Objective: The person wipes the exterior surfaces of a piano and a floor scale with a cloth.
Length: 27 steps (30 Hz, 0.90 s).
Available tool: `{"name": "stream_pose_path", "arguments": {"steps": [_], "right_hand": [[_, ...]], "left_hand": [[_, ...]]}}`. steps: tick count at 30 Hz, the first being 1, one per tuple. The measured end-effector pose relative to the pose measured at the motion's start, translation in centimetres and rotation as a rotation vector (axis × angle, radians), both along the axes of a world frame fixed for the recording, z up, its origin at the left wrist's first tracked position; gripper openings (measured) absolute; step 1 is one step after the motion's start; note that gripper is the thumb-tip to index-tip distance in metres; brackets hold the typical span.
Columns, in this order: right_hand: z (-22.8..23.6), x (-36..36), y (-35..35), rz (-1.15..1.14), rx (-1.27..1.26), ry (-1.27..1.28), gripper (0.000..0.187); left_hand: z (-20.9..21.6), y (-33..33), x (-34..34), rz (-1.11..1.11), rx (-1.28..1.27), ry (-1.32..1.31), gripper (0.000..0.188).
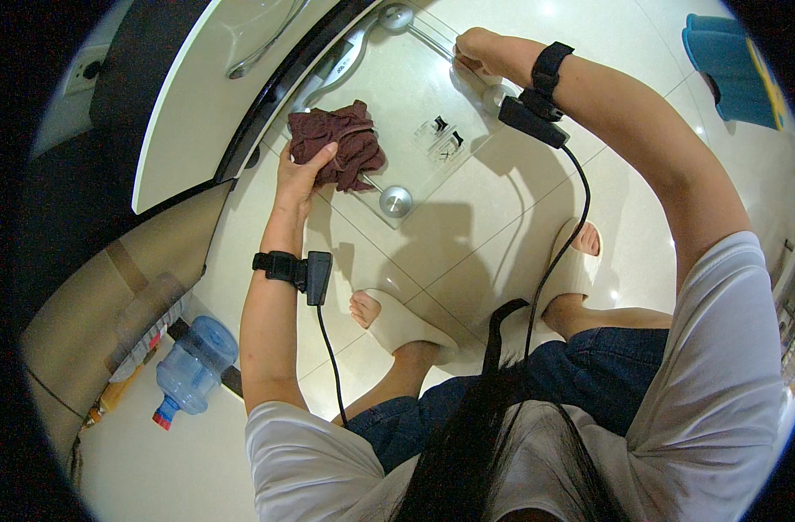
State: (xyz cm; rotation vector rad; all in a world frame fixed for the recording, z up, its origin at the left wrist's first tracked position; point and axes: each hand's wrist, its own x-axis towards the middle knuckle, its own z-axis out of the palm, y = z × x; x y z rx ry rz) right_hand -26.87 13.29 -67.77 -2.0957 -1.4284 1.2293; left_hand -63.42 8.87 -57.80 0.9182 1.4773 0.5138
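Note:
A clear glass scale [397,100] with round silver feet and a grey curved strip is in front of me at the top of the view. My left hand [299,177] grips a crumpled dark brown cloth [341,143], thumb on top, over the scale's near left part. At the scale's right edge, my right hand [489,54] has its fingers bent around the rim; the fingertips are partly hidden. Whether the scale lies flat or is tilted up, I cannot tell.
A white-topped piece of furniture [201,96] stands close on the left. Below it, a large blue water bottle [195,365] lies on the tiled floor. A blue plastic stool [732,70] is at the far right. Cables run from both wrist straps past my slippered feet [406,326].

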Motion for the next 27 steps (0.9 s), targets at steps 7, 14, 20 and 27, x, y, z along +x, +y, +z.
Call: {"name": "stream_pose_path", "arguments": {"steps": [7,14,20,27], "right_hand": [[2.6,-1.7,-0.3,-0.237,-0.123,0.109,0.025],[3.2,-1.5,0.1,-0.218,-0.226,0.186,0.026],[6.4,-2.9,0.1,-0.024,-0.206,-0.049,0.029],[7.1,1.6,-1.5,0.859,-0.018,-0.806,0.03]], "left_hand": [[0.4,-0.4,-0.1,0.013,0.025,0.029,0.094],[0.3,-0.2,-0.5,-0.075,0.061,-0.012,0.092],[-3.3,-0.5,-3.8,-0.308,0.624,0.602,0.092],[0.1,-4.6,4.2,-0.715,1.042,0.964,0.094]]}}
